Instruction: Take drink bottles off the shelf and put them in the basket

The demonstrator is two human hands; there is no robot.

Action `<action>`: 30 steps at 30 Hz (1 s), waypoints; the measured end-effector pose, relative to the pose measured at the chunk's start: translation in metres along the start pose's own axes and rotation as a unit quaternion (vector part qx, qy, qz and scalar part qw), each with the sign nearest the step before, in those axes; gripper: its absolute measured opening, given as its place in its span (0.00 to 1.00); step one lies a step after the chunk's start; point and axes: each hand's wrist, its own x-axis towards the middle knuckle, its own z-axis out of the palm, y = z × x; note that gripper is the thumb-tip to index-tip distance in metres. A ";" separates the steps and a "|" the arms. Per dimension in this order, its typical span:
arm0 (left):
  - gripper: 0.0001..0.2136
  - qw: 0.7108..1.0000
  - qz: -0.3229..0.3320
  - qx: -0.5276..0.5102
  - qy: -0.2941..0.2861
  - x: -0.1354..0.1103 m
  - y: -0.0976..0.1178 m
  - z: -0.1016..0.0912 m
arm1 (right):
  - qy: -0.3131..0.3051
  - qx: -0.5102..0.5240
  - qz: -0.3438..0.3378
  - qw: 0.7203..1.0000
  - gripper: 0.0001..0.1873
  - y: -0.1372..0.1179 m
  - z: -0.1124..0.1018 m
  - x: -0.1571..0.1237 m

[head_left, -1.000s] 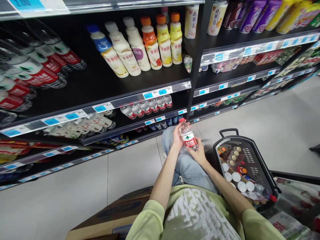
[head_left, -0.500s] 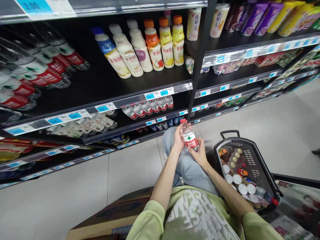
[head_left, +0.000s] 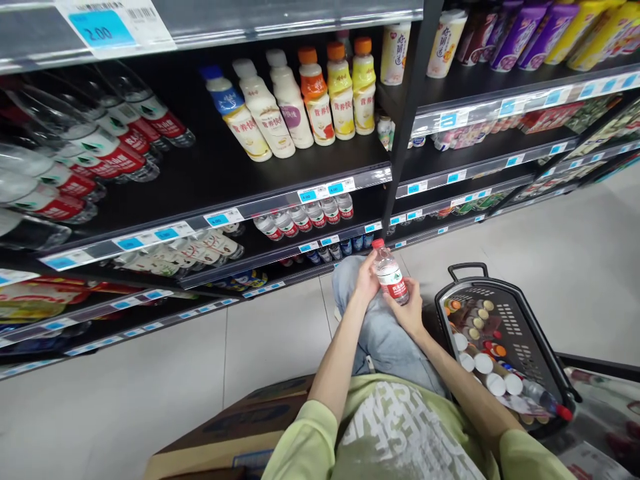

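Note:
A small clear water bottle with a red cap and a red-and-white label is held between both my hands, tilted above my knees. My left hand grips its upper left side, just below the cap. Around the lower right end of the bottle my right hand is closed, with the thumb near the base. Similar small water bottles stand in a row on a lower shelf beyond my hands.
A black basket holding several bottles and cups stands to my right. Milk-drink bottles and large water bottles fill parts of the shelf ahead. Cardboard boxes lie at my left; shrink-wrapped goods are behind the basket.
The view has shifted slightly, so shelves, basket and hands appear a little further right. Both hands keep their hold on the water bottle, which has turned slightly.

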 end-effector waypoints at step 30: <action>0.49 0.822 -0.024 0.478 -0.309 0.012 -0.013 0.002 | -0.045 -0.008 0.044 0.998 0.28 0.022 -0.038 -0.003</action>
